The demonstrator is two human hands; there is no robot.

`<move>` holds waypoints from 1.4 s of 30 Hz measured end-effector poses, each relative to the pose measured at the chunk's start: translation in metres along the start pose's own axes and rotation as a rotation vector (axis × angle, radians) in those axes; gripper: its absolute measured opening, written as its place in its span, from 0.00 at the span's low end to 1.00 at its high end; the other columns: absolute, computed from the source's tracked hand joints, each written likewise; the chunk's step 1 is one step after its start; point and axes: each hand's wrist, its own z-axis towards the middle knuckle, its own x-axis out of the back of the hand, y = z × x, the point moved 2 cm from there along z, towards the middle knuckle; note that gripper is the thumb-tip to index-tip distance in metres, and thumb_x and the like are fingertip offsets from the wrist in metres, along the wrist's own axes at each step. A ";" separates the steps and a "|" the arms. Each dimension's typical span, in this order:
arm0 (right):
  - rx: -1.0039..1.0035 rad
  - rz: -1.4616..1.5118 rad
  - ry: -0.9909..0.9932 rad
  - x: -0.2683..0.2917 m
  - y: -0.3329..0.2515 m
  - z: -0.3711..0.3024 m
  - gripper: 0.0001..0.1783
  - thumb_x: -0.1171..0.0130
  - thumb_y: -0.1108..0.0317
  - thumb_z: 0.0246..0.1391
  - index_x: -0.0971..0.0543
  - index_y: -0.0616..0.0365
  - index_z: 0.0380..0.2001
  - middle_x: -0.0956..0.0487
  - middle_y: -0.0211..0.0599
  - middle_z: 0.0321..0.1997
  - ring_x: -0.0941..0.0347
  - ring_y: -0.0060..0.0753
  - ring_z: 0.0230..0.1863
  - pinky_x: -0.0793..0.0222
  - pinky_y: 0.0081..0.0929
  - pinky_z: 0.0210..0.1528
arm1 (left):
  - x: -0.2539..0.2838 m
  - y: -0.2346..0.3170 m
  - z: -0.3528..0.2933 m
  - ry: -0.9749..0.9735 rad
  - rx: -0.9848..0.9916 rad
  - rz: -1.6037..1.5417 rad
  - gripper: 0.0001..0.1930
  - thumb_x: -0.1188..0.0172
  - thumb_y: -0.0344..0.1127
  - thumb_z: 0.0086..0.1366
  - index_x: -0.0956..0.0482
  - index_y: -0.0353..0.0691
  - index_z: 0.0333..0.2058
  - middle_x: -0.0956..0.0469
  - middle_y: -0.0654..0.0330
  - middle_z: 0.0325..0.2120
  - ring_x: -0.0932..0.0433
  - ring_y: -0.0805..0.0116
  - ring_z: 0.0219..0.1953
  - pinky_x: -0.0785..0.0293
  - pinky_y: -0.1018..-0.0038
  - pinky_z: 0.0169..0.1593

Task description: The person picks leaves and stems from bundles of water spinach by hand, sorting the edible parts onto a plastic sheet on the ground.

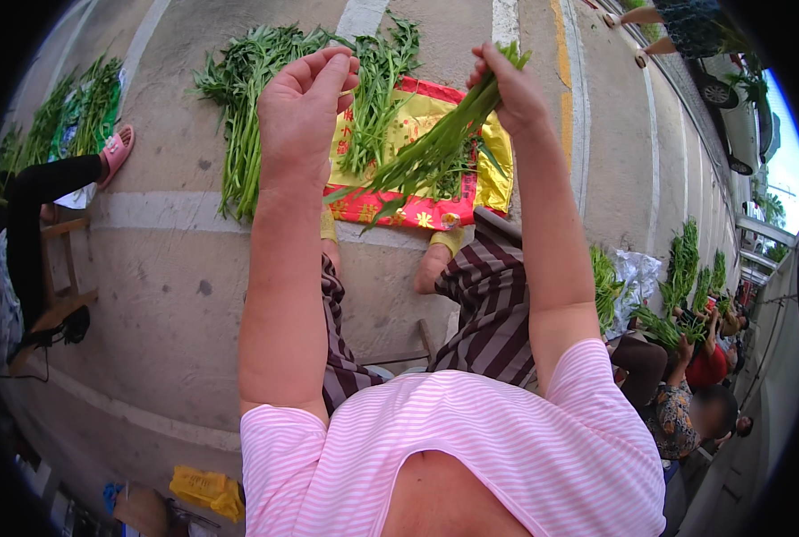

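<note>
In front of my chest, my right hand (511, 88) is closed round a bunch of water spinach (453, 130), gripping its cut stem ends. The leafy tips hang down to the left. My left hand (308, 107) is raised beside it, fingers curled in and thumb pressed to the fingertips. Whatever that pinch holds, if anything, is too small to make out. Beneath both hands a red and yellow plastic sack (399, 215) lies flat on the ground with loose leaves on it. A large pile of water spinach (247, 134) covers the ground at the left, and a smaller heap (377, 98) rests on the sack.
My feet in yellow footwear (447, 240) flank the sack's near edge. At the left a person in a pink sandal (118, 154) sits by more greens (95, 103). Other people and greens (681, 264) line the right side. A yellow bag (207, 490) lies behind, lower left.
</note>
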 end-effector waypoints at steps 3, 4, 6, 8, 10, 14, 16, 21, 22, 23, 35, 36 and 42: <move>0.362 -0.276 0.111 -0.032 -0.047 0.016 0.13 0.39 0.57 0.60 0.22 0.56 0.37 0.23 0.29 0.24 0.24 0.28 0.28 0.27 0.29 0.34 | 0.009 0.005 -0.004 -0.008 -0.009 0.090 0.09 0.41 0.34 0.68 0.19 0.38 0.44 0.17 0.63 0.39 0.21 0.79 0.38 0.26 0.81 0.42; 0.409 -0.408 0.259 -0.051 -0.055 0.025 0.10 0.40 0.63 0.62 0.19 0.60 0.37 0.22 0.28 0.24 0.25 0.19 0.27 0.31 0.23 0.27 | 0.011 0.006 -0.005 -0.014 -0.015 0.123 0.10 0.41 0.34 0.68 0.19 0.38 0.44 0.17 0.62 0.39 0.21 0.79 0.39 0.26 0.81 0.42; 0.799 -0.599 0.254 -0.071 -0.052 0.043 0.10 0.39 0.62 0.61 0.20 0.57 0.32 0.24 0.28 0.20 0.30 0.20 0.21 0.34 0.26 0.25 | 0.013 0.004 -0.012 -0.047 -0.045 0.174 0.11 0.41 0.34 0.68 0.20 0.37 0.45 0.17 0.62 0.39 0.21 0.79 0.39 0.27 0.82 0.42; 1.040 -0.776 0.204 -0.087 -0.030 0.060 0.10 0.39 0.61 0.61 0.21 0.55 0.33 0.22 0.30 0.23 0.30 0.29 0.22 0.34 0.29 0.26 | 0.012 0.008 -0.024 -0.087 -0.043 0.267 0.11 0.41 0.32 0.68 0.20 0.35 0.46 0.18 0.62 0.39 0.22 0.79 0.39 0.27 0.82 0.43; 1.246 -1.009 0.086 -0.094 0.013 0.076 0.09 0.38 0.60 0.59 0.22 0.53 0.36 0.21 0.30 0.26 0.26 0.35 0.27 0.31 0.32 0.33 | 0.006 0.007 -0.039 -0.146 0.005 0.363 0.11 0.41 0.31 0.67 0.20 0.34 0.46 0.18 0.62 0.39 0.23 0.78 0.39 0.27 0.81 0.43; 1.173 -1.193 -0.137 -0.093 0.146 0.093 0.10 0.39 0.67 0.50 0.26 0.49 0.36 0.23 0.30 0.32 0.23 0.36 0.38 0.35 0.39 0.49 | -0.006 0.000 -0.062 -0.410 -0.171 0.680 0.11 0.39 0.27 0.63 0.22 0.32 0.44 0.21 0.57 0.38 0.22 0.68 0.38 0.26 0.75 0.42; 1.013 -1.282 -0.288 -0.085 0.216 0.088 0.11 0.42 0.72 0.48 0.27 0.50 0.37 0.24 0.30 0.34 0.24 0.34 0.42 0.38 0.42 0.54 | -0.014 0.002 -0.070 -0.516 -0.213 0.759 0.13 0.37 0.26 0.59 0.23 0.33 0.44 0.22 0.54 0.38 0.22 0.60 0.39 0.26 0.70 0.42; 0.729 -1.507 -0.614 -0.082 0.309 0.055 0.13 0.44 0.72 0.48 0.26 0.50 0.39 0.25 0.31 0.40 0.27 0.34 0.50 0.43 0.51 0.63 | -0.018 -0.002 -0.077 -0.612 -0.228 0.844 0.19 0.33 0.28 0.53 0.25 0.33 0.44 0.23 0.51 0.39 0.23 0.51 0.40 0.25 0.62 0.44; 0.693 -1.544 -0.656 -0.084 0.314 0.053 0.13 0.43 0.71 0.48 0.26 0.50 0.40 0.25 0.31 0.41 0.28 0.35 0.51 0.44 0.53 0.64 | -0.017 -0.001 -0.078 -0.604 -0.228 0.856 0.20 0.32 0.28 0.51 0.24 0.33 0.44 0.23 0.52 0.39 0.23 0.51 0.41 0.26 0.62 0.45; 0.656 -1.580 -0.691 -0.088 0.312 0.049 0.14 0.41 0.69 0.47 0.26 0.50 0.40 0.26 0.32 0.42 0.28 0.35 0.52 0.45 0.55 0.64 | -0.017 0.002 -0.078 -0.600 -0.236 0.879 0.20 0.32 0.28 0.52 0.24 0.33 0.44 0.23 0.51 0.40 0.23 0.51 0.41 0.26 0.62 0.45; 0.063 -0.798 -0.518 -0.121 0.317 -0.013 0.30 0.36 0.51 0.52 0.27 0.60 0.52 0.25 0.49 0.52 0.27 0.51 0.53 0.30 0.42 0.54 | 0.133 -0.008 0.028 0.052 0.049 0.850 0.18 0.38 0.35 0.64 0.23 0.30 0.49 0.20 0.50 0.45 0.21 0.66 0.45 0.26 0.71 0.51; 0.025 -0.750 -0.482 -0.131 0.330 -0.020 0.31 0.36 0.51 0.52 0.27 0.61 0.53 0.25 0.51 0.52 0.27 0.51 0.54 0.31 0.42 0.55 | 0.165 -0.031 0.046 0.085 0.057 0.864 0.20 0.38 0.37 0.65 0.24 0.29 0.51 0.20 0.51 0.46 0.22 0.70 0.45 0.26 0.72 0.51; -0.125 -0.643 -0.221 -0.149 0.361 -0.033 0.40 0.35 0.48 0.50 0.31 0.69 0.56 0.28 0.60 0.56 0.32 0.55 0.59 0.36 0.41 0.61 | 0.232 -0.159 0.108 0.039 0.044 1.355 0.50 0.25 0.49 0.48 0.40 0.27 0.62 0.29 0.38 0.56 0.29 0.46 0.58 0.33 0.61 0.60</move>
